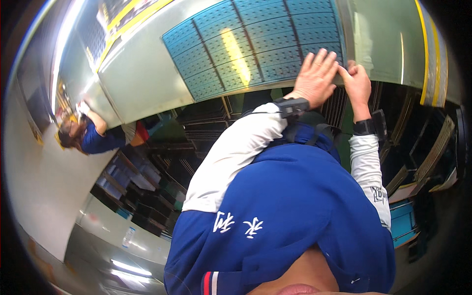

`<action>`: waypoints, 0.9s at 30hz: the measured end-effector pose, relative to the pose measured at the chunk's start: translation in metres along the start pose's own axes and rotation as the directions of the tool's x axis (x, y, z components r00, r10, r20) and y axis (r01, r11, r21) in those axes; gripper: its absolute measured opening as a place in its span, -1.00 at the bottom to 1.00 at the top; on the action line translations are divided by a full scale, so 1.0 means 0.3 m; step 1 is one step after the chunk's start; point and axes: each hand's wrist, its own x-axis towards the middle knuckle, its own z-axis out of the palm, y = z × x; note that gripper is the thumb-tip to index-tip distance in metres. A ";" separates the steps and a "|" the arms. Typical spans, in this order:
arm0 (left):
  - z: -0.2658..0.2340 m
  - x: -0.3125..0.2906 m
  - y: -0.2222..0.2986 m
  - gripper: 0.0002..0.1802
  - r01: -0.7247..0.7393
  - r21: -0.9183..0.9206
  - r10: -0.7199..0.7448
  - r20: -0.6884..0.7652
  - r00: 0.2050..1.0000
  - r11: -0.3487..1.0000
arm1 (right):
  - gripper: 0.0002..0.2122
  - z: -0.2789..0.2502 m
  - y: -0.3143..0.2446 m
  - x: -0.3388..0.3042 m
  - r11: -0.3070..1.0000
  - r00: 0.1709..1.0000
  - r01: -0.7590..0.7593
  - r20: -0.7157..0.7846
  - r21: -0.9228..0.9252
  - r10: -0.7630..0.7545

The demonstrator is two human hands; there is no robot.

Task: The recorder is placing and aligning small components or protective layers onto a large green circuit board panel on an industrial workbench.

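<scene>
A light-blue rectangular panel (270,44), crossed by dark strips and rows of small dark marks, lies on a pale shiny worktop (140,76). My left hand (315,78) rests flat over the panel's near right corner, its fingers stretched out. Beside it, at the panel's right edge, my right hand (358,87) is closed, with the fingers curled and the thumb pointing toward the left hand. Whatever those curled fingers pinch, if anything, is too small to make out. White sleeves and dark wrist straps cover both my forearms.
Beneath the worktop's front edge stand racks of dark flat panels (196,129). A yellow-and-grey striped strip (434,54) runs along the right. At the far left a co-worker (101,135) in blue, with a white glove, leans at the same bench. A blue bin (402,222) sits low right.
</scene>
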 end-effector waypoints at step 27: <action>0.044 -0.051 -0.037 -0.03 -0.035 0.125 0.036 0.001 0.999 0.992 | -0.86 0.025 0.163 0.054 0.856 0.997 -0.068 0.066 0.513 0.039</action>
